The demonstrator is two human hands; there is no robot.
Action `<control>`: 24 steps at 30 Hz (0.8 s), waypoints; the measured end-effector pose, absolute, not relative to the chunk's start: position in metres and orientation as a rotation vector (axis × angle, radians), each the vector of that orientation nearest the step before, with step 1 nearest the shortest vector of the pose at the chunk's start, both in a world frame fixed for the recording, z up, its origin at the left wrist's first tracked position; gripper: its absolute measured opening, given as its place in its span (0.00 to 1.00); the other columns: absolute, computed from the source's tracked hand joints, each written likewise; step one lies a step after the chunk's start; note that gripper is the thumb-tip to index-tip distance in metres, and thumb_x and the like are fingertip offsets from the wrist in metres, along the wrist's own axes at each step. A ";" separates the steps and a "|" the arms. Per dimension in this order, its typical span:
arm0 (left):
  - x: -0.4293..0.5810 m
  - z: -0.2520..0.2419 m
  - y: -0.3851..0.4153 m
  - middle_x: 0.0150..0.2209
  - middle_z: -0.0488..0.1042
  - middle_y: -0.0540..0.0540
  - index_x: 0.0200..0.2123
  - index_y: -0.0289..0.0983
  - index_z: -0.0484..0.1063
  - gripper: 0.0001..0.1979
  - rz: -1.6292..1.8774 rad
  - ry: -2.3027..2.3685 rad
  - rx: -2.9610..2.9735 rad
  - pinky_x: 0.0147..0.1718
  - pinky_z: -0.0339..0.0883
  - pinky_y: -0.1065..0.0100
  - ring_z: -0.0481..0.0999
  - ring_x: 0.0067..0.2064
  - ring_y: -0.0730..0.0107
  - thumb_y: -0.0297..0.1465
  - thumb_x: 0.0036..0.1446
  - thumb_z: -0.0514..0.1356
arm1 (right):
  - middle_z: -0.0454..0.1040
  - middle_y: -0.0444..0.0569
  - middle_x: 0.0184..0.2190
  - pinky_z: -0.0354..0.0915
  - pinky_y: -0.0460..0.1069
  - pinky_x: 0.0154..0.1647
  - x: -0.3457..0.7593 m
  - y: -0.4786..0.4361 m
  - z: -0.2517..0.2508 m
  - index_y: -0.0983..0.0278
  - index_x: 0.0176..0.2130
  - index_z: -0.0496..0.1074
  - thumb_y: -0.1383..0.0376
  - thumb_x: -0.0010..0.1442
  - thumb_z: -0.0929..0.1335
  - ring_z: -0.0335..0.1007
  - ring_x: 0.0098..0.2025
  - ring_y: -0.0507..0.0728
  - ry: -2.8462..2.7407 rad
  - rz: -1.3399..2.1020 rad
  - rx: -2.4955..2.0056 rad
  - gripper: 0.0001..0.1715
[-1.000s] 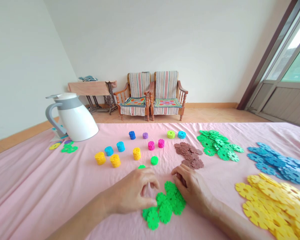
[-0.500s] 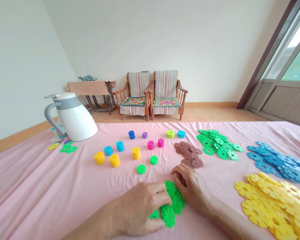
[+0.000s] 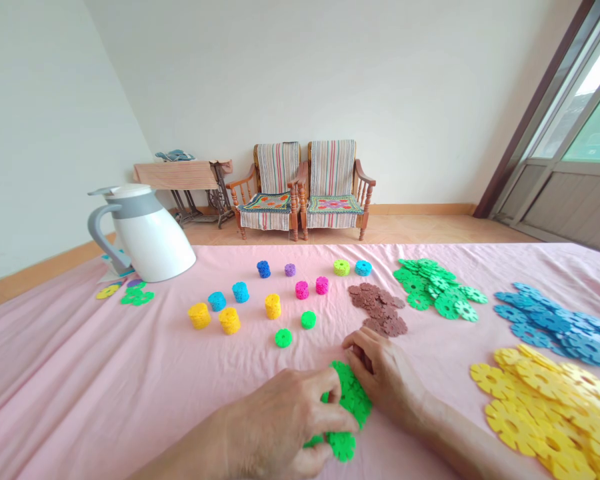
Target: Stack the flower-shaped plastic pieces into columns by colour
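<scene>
A small pile of bright green flower-shaped discs (image 3: 351,400) lies on the pink cloth (image 3: 105,373) right in front of me. My left hand (image 3: 290,420) covers the pile's left side, fingers curled and pinching at the discs. My right hand (image 3: 385,377) rests at the pile's right edge, fingers bent down onto the cloth; what they hold is hidden. Just beyond, two short green stacks (image 3: 283,338) stand, with a brown disc heap (image 3: 380,309) to their right.
Small stacks in yellow (image 3: 230,321), blue (image 3: 241,292), pink (image 3: 302,290) and purple stand mid-table. Heaps of green (image 3: 437,289), blue (image 3: 560,323) and yellow discs (image 3: 545,407) lie right. A white jug (image 3: 143,233) stands back left. Two chairs stand beyond.
My left hand has pulled back from the small green stack to the near pile and closed over its discs, gathering them. My right hand has barely moved.
</scene>
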State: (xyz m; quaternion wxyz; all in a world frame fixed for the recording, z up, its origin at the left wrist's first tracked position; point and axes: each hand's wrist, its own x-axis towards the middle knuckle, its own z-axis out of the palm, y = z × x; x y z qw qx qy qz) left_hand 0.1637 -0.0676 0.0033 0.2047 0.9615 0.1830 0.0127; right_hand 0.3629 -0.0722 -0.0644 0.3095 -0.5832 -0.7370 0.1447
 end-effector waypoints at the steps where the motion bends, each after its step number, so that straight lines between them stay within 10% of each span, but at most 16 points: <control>1: 0.164 0.003 -0.068 0.40 0.67 0.51 0.41 0.44 0.72 0.15 0.040 0.512 2.675 0.36 0.66 0.71 0.71 0.37 0.69 0.24 0.50 0.62 | 0.68 0.44 0.27 0.53 0.46 0.28 0.363 -0.072 -0.064 0.62 0.33 0.68 0.70 0.58 0.61 0.61 0.27 0.52 -1.946 0.383 -1.542 0.08; 24: 0.110 -0.005 0.006 0.30 0.66 0.52 0.34 0.39 0.72 0.07 0.397 1.133 2.623 0.30 0.57 0.71 0.68 0.33 0.69 0.25 0.49 0.59 | 0.68 0.44 0.27 0.53 0.47 0.29 0.363 -0.073 -0.060 0.62 0.33 0.68 0.70 0.58 0.61 0.63 0.28 0.52 -1.967 0.377 -1.552 0.08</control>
